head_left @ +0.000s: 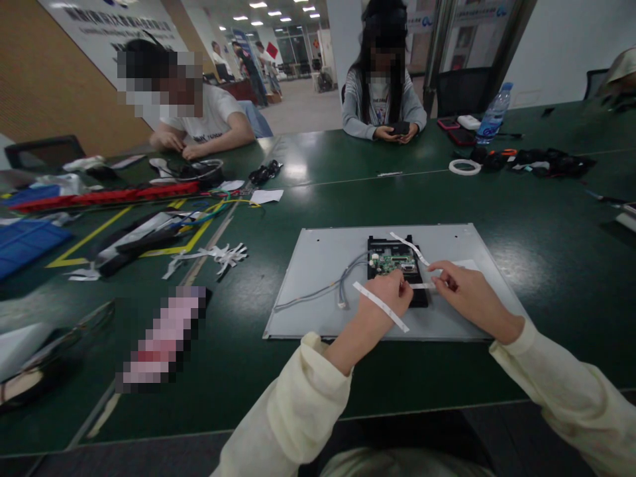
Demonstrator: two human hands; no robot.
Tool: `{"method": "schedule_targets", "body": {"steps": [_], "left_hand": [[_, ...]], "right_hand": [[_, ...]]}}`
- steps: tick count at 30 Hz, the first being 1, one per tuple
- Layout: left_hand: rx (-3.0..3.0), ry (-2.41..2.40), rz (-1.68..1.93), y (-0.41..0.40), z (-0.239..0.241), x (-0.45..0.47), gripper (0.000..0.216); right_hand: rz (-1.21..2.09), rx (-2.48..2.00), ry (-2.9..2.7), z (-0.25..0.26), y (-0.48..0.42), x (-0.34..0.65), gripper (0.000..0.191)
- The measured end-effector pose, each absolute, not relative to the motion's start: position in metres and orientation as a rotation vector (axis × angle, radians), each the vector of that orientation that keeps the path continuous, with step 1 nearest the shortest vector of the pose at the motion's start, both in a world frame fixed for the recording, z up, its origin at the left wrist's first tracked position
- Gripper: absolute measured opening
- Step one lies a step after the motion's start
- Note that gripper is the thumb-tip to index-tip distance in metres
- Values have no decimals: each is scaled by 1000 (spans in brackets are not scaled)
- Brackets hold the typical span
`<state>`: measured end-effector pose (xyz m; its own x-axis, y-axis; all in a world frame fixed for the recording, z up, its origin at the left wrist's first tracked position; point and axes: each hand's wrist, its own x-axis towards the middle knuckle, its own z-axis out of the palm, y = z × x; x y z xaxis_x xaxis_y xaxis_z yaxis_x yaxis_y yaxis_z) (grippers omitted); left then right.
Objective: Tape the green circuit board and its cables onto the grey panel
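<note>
Left hand: the left hand (388, 291) is curled, its fingertips pinching one end of a short white strip (422, 286) over the board.
Right hand: the right hand (467, 291) has thumb and fingers bent around the strip's other end.
Upper strip: another strip (405, 243) slants across the board, its lower end meeting the right index fingertip; whether it is stuck there or gripped, I cannot tell.
Wrist strip: a third strip (380, 306) lies across the left wrist.
Circuit board: the green circuit board (392, 264) sits in a black frame (422, 298) on the grey panel (303, 271), partly hidden by the left hand.
Cable: a grey cable (345, 268) runs from the board's left side across the panel.
Table: the panel lies flat on the green table (318, 377); tangled white scraps (229, 256) lie to its left.
Far side: a white ring (465, 167) lies near a water bottle (493, 116); two people sit opposite.
</note>
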<state>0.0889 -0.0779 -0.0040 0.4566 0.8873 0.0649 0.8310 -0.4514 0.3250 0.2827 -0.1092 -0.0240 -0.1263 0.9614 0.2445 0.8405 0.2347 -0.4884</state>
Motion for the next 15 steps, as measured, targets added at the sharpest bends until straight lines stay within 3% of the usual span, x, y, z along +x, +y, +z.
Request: {"method": "schedule_targets", "body": {"steps": [6, 15], "left_hand": [[2463, 1491, 330, -77, -6, 86, 21], [2517, 1519, 184, -75, -13, 91, 21]], "right_hand": [[273, -1638, -2031, -27, -110, 282, 21], [-74, -1762, -2231, -30, -112, 276, 24]]}}
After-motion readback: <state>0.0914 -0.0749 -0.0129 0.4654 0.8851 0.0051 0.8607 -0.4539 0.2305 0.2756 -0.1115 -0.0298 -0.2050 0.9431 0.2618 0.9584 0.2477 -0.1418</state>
